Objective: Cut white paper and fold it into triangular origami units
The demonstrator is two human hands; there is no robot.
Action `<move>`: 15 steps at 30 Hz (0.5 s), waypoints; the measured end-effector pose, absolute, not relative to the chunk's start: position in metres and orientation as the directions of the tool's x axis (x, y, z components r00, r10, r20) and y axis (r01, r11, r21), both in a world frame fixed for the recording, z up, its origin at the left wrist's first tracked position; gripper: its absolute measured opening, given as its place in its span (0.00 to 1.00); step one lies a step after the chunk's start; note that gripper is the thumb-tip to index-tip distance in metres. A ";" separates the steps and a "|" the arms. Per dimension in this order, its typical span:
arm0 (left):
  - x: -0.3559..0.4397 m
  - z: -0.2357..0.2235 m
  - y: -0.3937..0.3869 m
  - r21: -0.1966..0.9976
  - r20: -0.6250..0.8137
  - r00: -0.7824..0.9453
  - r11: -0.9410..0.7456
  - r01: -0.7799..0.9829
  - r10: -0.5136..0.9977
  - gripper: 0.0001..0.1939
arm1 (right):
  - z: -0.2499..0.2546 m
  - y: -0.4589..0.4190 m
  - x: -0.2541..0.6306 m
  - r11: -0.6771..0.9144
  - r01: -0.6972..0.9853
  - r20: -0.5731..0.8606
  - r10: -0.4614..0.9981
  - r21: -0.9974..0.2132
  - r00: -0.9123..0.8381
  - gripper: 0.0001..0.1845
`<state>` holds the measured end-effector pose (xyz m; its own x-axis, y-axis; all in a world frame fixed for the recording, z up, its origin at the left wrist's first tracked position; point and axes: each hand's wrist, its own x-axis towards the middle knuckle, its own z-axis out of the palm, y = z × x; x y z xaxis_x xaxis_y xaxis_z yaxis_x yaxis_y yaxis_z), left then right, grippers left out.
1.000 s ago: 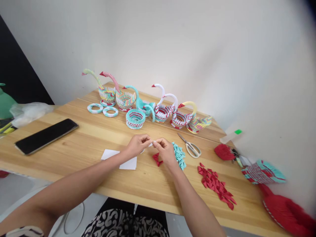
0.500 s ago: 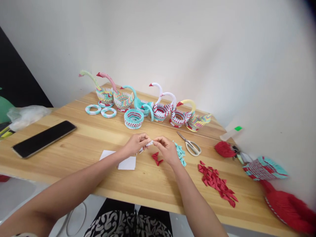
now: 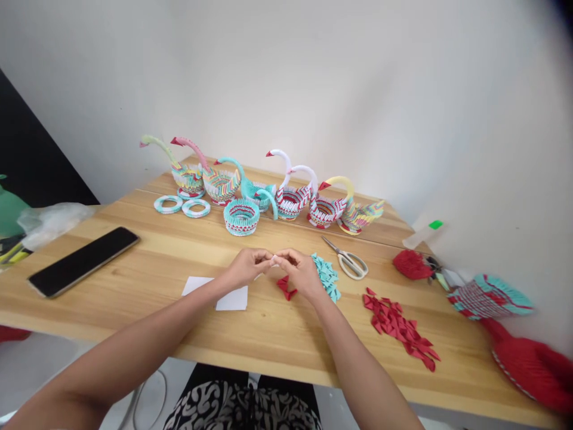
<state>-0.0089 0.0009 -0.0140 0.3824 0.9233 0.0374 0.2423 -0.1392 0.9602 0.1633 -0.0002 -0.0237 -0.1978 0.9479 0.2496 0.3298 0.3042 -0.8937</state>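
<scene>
Over the middle of the table, my left hand [image 3: 249, 266] and my right hand [image 3: 299, 272] meet at the fingertips. Between them they pinch a small white piece of paper [image 3: 274, 260], mostly covered by the fingers. Several folded red paper pieces [image 3: 286, 288] lie just below my right hand. Beyond its wrist is a heap of folded turquoise paper pieces [image 3: 327, 276]. White paper sheets [image 3: 231, 300] rest flat under my left forearm.
Paper swans stand along the back, with a turquoise paper basket [image 3: 242, 217] before them. Scissors [image 3: 349, 260] and a pile of red folded pieces [image 3: 400, 328] lie right; a phone [image 3: 85, 260] lies left. A red paper swan [image 3: 532, 364] stands at the right edge.
My fingertips have closed tighter together, so less of the white paper shows between them. The camera view has shifted slightly.
</scene>
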 end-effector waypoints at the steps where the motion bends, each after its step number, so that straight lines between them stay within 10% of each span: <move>1: -0.008 -0.014 0.001 0.963 0.028 0.381 -0.127 0.238 0.924 0.17 | -0.023 0.000 0.164 0.303 0.326 0.263 0.951 -0.895 -0.160 0.09; 15: -0.013 -0.008 -0.001 0.969 0.026 0.446 -0.133 0.210 0.895 0.15 | -0.021 0.002 0.169 0.225 0.246 0.186 0.968 -0.943 -0.170 0.14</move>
<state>-0.0131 -0.0007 -0.0076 0.4457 0.8948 0.0263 0.2103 -0.1332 0.9685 0.1692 0.0019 -0.0209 -0.1700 0.9677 0.1862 0.2463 0.2247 -0.9428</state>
